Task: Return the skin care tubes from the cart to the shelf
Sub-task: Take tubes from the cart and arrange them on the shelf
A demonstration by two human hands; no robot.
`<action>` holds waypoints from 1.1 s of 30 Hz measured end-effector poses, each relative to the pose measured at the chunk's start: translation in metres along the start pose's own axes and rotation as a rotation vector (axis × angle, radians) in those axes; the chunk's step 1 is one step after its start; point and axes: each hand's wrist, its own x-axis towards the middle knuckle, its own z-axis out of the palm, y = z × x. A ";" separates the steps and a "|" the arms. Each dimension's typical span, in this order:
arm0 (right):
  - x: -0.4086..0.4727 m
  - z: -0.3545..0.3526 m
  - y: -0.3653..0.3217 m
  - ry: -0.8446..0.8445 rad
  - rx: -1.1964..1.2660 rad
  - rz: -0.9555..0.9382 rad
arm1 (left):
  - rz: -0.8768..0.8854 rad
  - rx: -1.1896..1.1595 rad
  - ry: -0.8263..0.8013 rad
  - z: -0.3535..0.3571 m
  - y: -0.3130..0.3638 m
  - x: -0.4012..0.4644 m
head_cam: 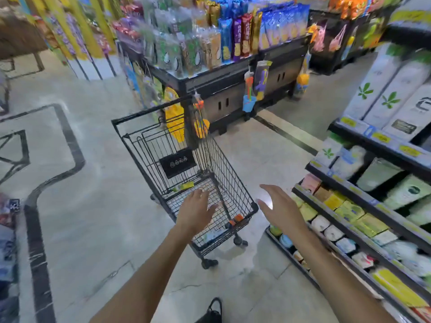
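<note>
i read this as an early or middle stage: both hands are empty and things still lie in the cart (pixel 233 183), so returns are left to do. i can't tell from here how many tubes already sit on the shelf (pixel 363 217).

my left hand (pixel 194 212) hangs over the cart basket, palm down, fingers spread and loose, closed on nothing. my right hand (pixel 281 209) is out past the cart's rim at about three o'clock from it, between cart and shelf, open flat as well, holding nothing.

on the basket floor, at about eleven o'clock from my left hand, lies a yellow-green tube (pixel 184 186), long and slim, flat on the wire, near the back panel. at about four o'clock from that hand, against the near rim, sit two small orange things (pixel 235 219), touching or nearly so; they're too blurred to say if they are tubes or caps. something pale shows lower in the basket under my left wrist, unclear.

the shelf runs along my right, from two to five o'clock, packed with boxes and packets in rows; the picture is smeared there, so i can't pick out the skin care slot.
</note>
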 end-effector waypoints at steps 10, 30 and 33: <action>0.060 0.084 -0.032 -0.273 -0.036 0.003 | -0.166 -0.042 -0.108 0.031 -0.082 0.013; 0.225 0.297 0.088 -0.778 -0.333 0.119 | -0.053 -0.135 -0.751 0.257 -0.130 0.169; 0.238 0.331 0.119 -0.927 -0.421 0.075 | -0.044 -0.119 -0.816 0.305 -0.128 0.180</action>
